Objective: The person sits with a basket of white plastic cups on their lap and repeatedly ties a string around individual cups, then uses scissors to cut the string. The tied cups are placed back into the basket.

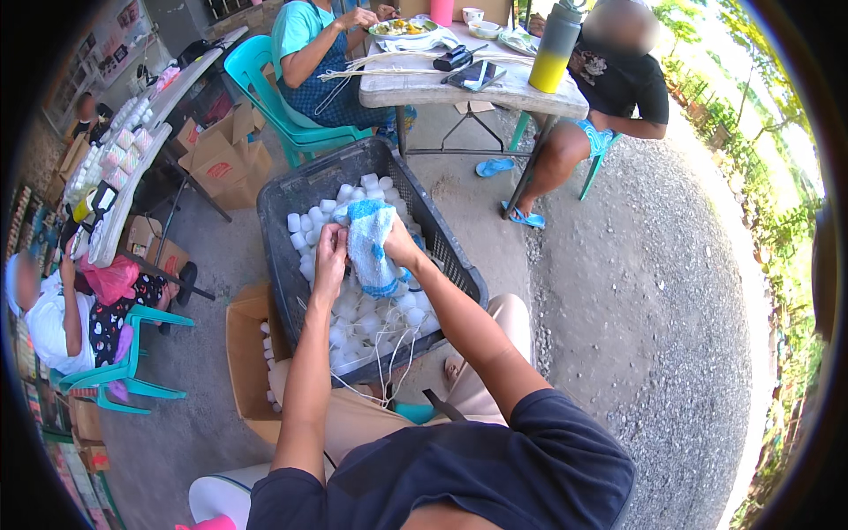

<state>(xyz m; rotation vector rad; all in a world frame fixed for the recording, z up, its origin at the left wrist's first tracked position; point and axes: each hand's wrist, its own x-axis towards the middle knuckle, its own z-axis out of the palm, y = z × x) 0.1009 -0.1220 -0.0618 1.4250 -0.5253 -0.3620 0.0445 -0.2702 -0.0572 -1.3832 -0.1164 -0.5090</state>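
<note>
My right hand grips a blue-and-white terry cloth over a dark plastic crate. At the cloth's left edge, my left hand has its fingers curled in. Whether it pinches the cloth or something small is hidden. Below both hands, the crate holds many short white cylinders that look like wax candles. Thin white strings lie tangled over the near end of the heap, and some hang over the crate's near rim.
An open cardboard box with white cylinders stands left of the crate. Beyond is a table with a bottle, a phone and food; two people sit there. Another person sits at a long table on the left.
</note>
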